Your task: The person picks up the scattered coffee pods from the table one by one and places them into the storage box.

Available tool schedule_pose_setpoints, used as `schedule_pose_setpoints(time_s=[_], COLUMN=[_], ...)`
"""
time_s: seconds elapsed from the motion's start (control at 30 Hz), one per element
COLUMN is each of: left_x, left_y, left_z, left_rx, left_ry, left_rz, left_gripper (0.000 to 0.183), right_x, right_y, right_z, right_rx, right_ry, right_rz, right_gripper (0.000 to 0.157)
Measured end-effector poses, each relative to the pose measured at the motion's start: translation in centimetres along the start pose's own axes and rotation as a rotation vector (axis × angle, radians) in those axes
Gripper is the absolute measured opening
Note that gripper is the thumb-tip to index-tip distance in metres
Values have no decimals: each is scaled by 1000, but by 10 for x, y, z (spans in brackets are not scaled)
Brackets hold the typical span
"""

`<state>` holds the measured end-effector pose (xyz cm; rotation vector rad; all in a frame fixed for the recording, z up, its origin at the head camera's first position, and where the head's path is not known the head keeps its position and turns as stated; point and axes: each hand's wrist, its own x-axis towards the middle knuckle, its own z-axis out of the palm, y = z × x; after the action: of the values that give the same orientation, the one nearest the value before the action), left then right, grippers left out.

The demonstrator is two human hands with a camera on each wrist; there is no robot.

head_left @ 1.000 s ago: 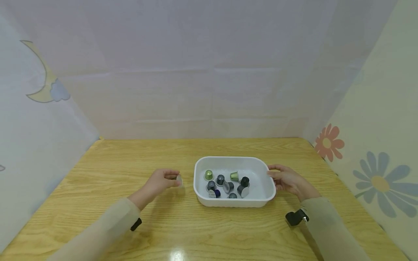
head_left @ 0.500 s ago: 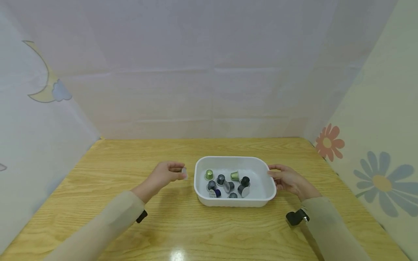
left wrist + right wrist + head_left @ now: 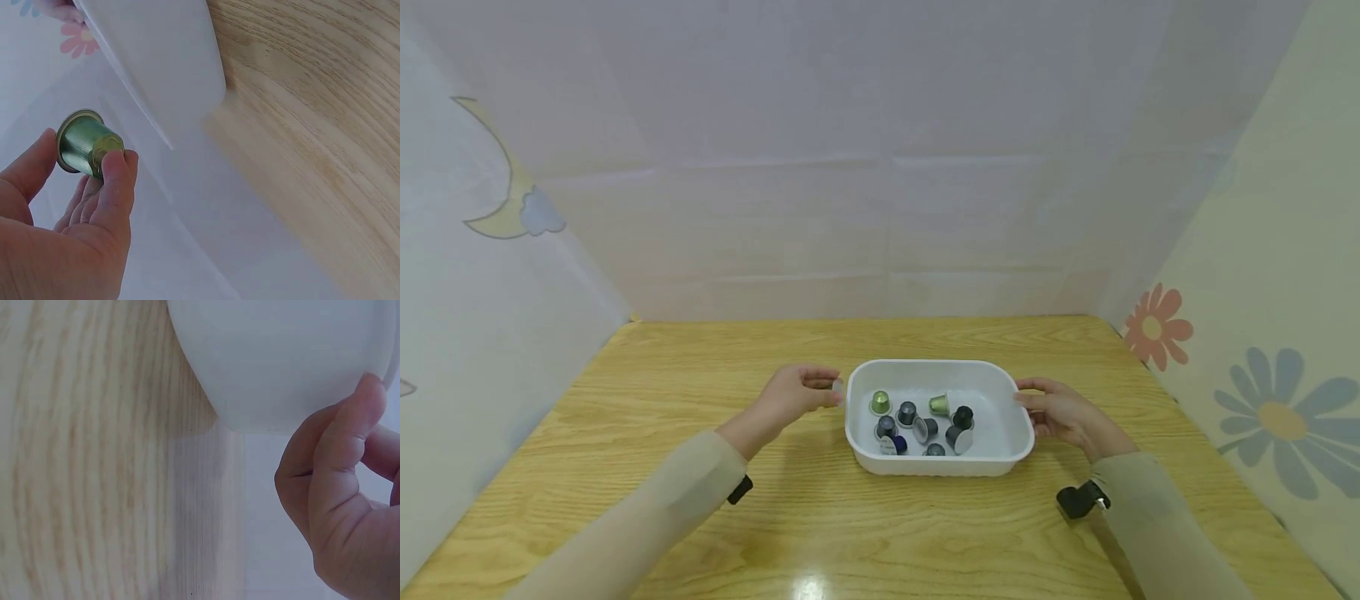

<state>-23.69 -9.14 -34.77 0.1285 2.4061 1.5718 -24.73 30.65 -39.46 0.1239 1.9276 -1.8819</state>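
A green capsule [image 3: 84, 144] is pinched between the thumb and the fingertips [image 3: 115, 164] of the left hand [image 3: 790, 395]. It is a small shiny cup of metal, wide at one end with a flat rim and narrow at the other. In the left wrist view it is held on its side, with the narrow end under the fingertips and the wide rim turned away from the palm. Part of its body is covered by the fingers. In the head view only a small pale spot [image 3: 837, 386] is seen at the fingertips, and its colour is hard to make out there. The capsule is held in the air just beside the left end of the white tray [image 3: 859, 373], above the wooden table [image 3: 700, 358].

The right end of the tray is gripped by the right hand [image 3: 1060, 414]. The thumb [image 3: 350, 434] is pressed on the rim, and the other fingers are curled under the tray's outer wall, mostly hidden.

Inside the tray a heap of other capsules [image 3: 921, 421] is seen: two green ones, some grey ones, a black one and a dark blue one. Some are stood up and some are tipped over. The tray is cut off in both wrist views.
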Motion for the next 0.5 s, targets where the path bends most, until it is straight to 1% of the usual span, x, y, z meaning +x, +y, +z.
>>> schedule_pose_setpoints(time_s=[0.27,0.37,0.5], left_x=[6,9,12], left_y=[8,10,13], left_z=[10,14,18], left_rx=[-20,-19,6], left_ry=[-12,-13,-21], left_rz=[13,17,10], left_gripper=[44,44,45], right_x=[0,1,2], right_y=[0,0,0], right_z=[0,0,-1], right_rx=[-19,-22,-23], right_ry=[3,6,6], right_rz=[0,1,2], right_gripper=[38,38,37])
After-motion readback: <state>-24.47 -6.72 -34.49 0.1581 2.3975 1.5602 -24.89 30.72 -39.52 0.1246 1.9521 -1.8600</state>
